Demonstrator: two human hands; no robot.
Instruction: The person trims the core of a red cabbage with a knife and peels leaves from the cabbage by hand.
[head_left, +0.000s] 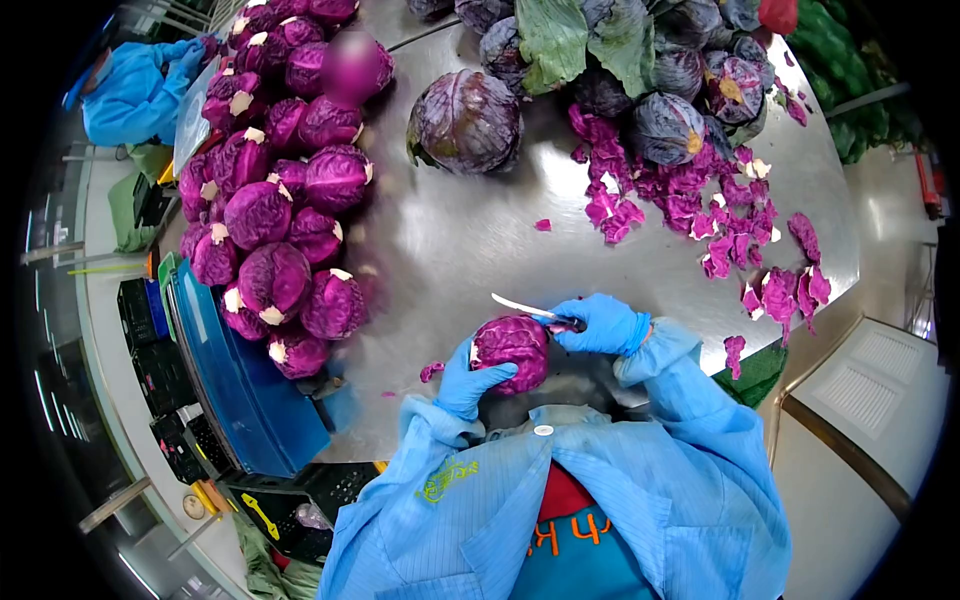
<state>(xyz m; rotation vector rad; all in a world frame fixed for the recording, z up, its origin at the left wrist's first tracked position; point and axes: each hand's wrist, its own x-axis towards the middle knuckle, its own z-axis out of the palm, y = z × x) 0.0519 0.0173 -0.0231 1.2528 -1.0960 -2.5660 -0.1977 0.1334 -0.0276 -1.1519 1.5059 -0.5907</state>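
A trimmed red cabbage (518, 345) is gripped by my left hand (466, 378), gloved in blue, close in front of my body. My right hand (607, 325), also in a blue glove, is wrapped round the dark handle of a knife (520, 306). Its thin curved blade points left, just above the top of the cabbage. A small purple leaf scrap (431, 371) lies left of my left hand.
Peeled red cabbages (258, 215) are heaped on the left of the metal table (430, 245). Unpeeled cabbages (465, 120) lie at the back, with leaf trimmings (735, 225) strewn at the right. A blue bin (240, 380) and black crates (290, 510) stand off the left edge.
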